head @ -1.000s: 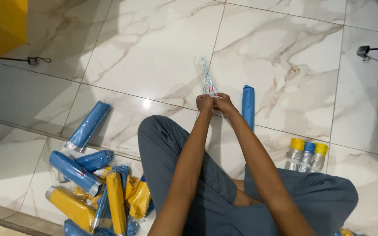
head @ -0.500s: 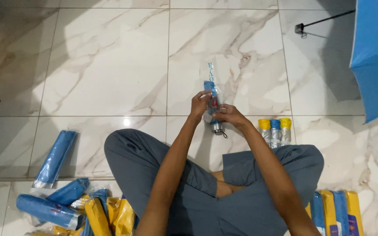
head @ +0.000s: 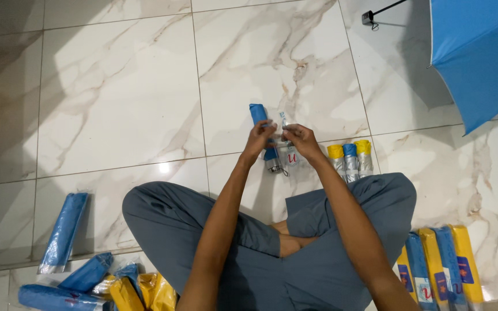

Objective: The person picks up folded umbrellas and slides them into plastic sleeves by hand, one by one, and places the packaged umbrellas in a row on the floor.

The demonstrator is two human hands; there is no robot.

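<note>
Lifted higher now, blue folded umbrella (head: 259, 115) in my left hand (head: 259, 138) grip, clamped, right hand (head: 298, 140) pinching its clear plastic sleeve (head: 288, 151), floor (head: 116, 103) below.

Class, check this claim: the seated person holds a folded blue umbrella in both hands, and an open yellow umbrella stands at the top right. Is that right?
Not quite. The head view shows the open umbrella at top right is blue, not yellow. Both hands, left and right, do hold the folded blue umbrella.

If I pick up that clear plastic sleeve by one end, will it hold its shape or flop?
Probably floppy: the clear plastic sleeve looks thin and creased where the right hand and left hand pinch its top. It likely weighs little, being see-through film. Its glossy surface may be slippery, so a pinch near the folded blue umbrella seems safer.
</note>
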